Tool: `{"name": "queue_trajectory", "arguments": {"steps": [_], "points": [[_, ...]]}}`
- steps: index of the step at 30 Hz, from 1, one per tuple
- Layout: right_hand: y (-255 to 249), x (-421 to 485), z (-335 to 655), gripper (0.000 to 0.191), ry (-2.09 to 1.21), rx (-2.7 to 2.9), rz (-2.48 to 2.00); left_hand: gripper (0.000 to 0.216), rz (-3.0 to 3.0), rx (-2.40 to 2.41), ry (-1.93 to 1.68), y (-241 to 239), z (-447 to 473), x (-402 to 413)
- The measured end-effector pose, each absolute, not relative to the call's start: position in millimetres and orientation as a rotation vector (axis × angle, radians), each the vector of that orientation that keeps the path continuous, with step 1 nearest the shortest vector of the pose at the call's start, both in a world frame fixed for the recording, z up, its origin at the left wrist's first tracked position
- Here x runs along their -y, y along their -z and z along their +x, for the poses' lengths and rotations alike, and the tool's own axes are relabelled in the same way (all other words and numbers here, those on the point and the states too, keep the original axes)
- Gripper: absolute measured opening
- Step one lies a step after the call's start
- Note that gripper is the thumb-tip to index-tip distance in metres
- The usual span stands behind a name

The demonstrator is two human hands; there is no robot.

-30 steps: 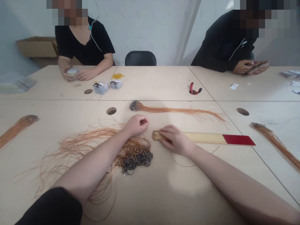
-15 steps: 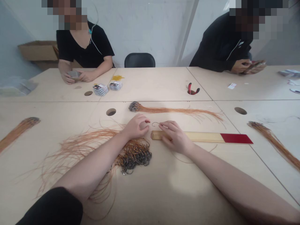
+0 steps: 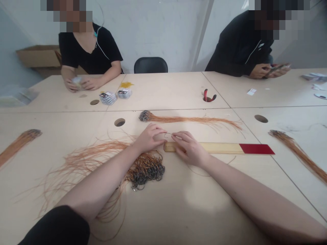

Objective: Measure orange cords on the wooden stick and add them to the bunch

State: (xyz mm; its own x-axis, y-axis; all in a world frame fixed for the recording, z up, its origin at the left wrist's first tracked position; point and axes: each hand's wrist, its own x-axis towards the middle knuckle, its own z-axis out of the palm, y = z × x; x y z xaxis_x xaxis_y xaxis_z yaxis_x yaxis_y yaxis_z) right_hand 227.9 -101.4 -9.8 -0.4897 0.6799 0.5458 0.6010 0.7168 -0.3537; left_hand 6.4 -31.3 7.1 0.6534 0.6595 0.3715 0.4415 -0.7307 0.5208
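My left hand (image 3: 149,137) and my right hand (image 3: 189,147) meet at the left end of a long wooden stick with a red tip (image 3: 224,148). Between their fingertips is a thin metal hook (image 3: 168,134) on an orange line; both hands pinch it. Just below my left wrist lies a loose heap of dark hooks (image 3: 146,169) with orange lines fanning out to the left (image 3: 81,163). A tidy bundle of hooked lines (image 3: 184,119) lies beyond my hands.
More orange bundles lie at the far left (image 3: 17,144) and far right (image 3: 298,153). Red-handled pliers (image 3: 209,96) sit in a table hole. Small card packs (image 3: 114,95) lie near a person in black opposite; another person sits at the back right.
My right hand lifted off the stick's end and raised a hook. My left hand opened from a fist and reached across to pinch the same hook.
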Motion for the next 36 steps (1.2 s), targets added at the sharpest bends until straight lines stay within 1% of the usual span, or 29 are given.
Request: {"name": "queue_trajectory", "arguments": {"steps": [9,21,36], "points": [[11.8,100.3,227.0,0.043,-0.149,2.266,-0.981,0.033,2.535,-0.814,-0.745,-5.1,6.7,29.2],[12.3,100.1,227.7,0.046,-0.123,2.291,-0.994,0.03,2.567,-0.8,-0.773,-6.7,7.3,29.1],[11.5,100.5,226.9,0.044,-0.126,2.292,-1.002,0.028,2.583,-0.792,-0.804,-5.7,7.2,29.0]]}}
